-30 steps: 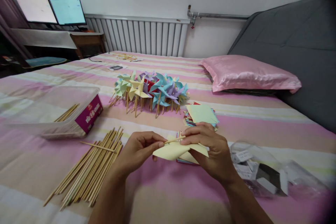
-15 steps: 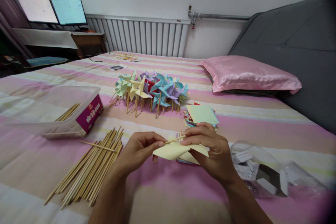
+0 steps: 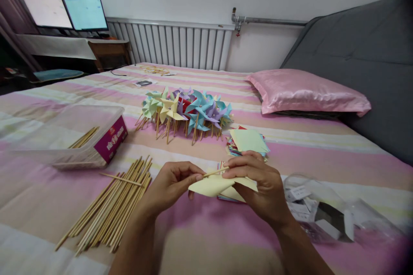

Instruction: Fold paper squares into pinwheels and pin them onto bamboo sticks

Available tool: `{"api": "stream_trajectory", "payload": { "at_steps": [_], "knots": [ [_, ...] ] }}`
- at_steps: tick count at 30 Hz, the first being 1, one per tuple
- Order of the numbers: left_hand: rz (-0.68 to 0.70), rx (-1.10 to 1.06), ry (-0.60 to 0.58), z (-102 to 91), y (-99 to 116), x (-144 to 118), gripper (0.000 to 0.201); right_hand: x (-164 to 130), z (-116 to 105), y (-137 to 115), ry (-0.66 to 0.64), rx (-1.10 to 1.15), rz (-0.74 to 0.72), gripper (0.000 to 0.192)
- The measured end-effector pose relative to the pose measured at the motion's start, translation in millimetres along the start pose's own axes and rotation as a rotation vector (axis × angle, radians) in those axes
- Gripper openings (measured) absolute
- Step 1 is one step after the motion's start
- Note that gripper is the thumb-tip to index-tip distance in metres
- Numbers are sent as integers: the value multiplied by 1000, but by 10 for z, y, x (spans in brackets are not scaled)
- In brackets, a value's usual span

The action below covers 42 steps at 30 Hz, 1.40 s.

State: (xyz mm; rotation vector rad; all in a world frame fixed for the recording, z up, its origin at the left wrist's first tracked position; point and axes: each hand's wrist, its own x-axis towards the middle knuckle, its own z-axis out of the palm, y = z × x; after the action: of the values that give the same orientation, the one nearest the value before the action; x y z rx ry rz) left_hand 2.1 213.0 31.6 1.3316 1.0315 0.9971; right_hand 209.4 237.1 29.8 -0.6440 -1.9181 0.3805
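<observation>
Between my hands is a pale yellow paper pinwheel (image 3: 209,185) with curled blades, lying against a thin wooden stick (image 3: 215,172). My left hand (image 3: 177,182) is closed, pinching the stick's left end between thumb and forefinger. On the other side my right hand (image 3: 258,180) grips the pinwheel, its fingers over the stick's right end and its thumb hidden below the paper. A stack of coloured paper sheets (image 3: 230,197) lies beneath the pinwheel, partly covered. Left of my left hand, many loose wooden sticks (image 3: 111,206) are piled on the bed.
Finished pinwheels (image 3: 185,109) stand bunched beyond my hands. A clear plastic box (image 3: 111,137) with sticks is at left. Another paper stack (image 3: 250,141) sits behind my right hand. At right lie clear plastic bags (image 3: 322,212); a pink pillow (image 3: 306,90) rests by the grey headboard (image 3: 361,60).
Both hands keep the same hold on the pinwheel and stick. Only a very slight shift of the whole view shows.
</observation>
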Motion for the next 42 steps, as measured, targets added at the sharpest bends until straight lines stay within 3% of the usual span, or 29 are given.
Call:
{"api": "stream_trajectory", "payload": {
  "at_steps": [42],
  "knots": [
    [27,107,10,-18,-44,-33,26,-15,-12,-4,-17,-8,-42,9]
  ]
}}
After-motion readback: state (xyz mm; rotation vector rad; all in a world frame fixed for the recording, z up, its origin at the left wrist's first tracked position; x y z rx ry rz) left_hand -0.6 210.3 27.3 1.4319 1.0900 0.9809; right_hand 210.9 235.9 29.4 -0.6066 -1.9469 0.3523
